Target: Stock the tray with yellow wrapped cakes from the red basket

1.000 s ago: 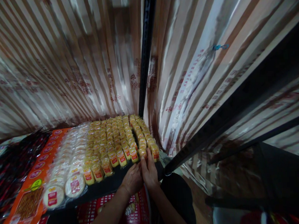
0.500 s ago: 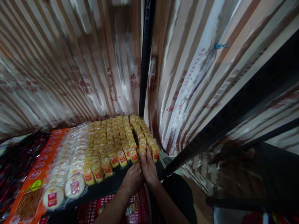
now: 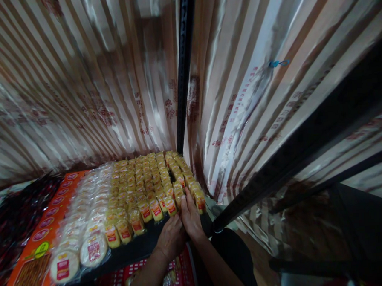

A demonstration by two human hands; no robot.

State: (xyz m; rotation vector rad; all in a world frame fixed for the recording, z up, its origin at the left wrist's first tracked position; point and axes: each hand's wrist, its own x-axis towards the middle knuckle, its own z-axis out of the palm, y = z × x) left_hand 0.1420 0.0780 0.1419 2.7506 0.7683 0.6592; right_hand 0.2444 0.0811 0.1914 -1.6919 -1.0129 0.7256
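Note:
Small yellow wrapped cakes (image 3: 145,209) with red labels stand in tight rows on a dark shelf (image 3: 129,250). My right hand (image 3: 191,215) reaches to the front of the rightmost rows, its fingers stretched out and lying against the wrapped cakes there. Just beside it, touching it, is my left hand (image 3: 170,237), below the front cakes. Its fingers are curled in toward the right hand, and what they hold, if anything, is hidden. One wrapped cake (image 3: 178,189) stands directly beyond the fingertips.
Round white wrapped cakes (image 3: 94,249) fill rows to the left, beside orange snack packs (image 3: 24,267) and dark red packets (image 3: 18,220). Below the shelf is a red basket (image 3: 116,281) with some packets. A black post (image 3: 182,75) and beam (image 3: 276,177) frame the striped curtain (image 3: 111,79).
The view has shifted slightly, so the shelf goods sit a little lower and further left. Both hands stay together at the front of the right rows, with little visible movement.

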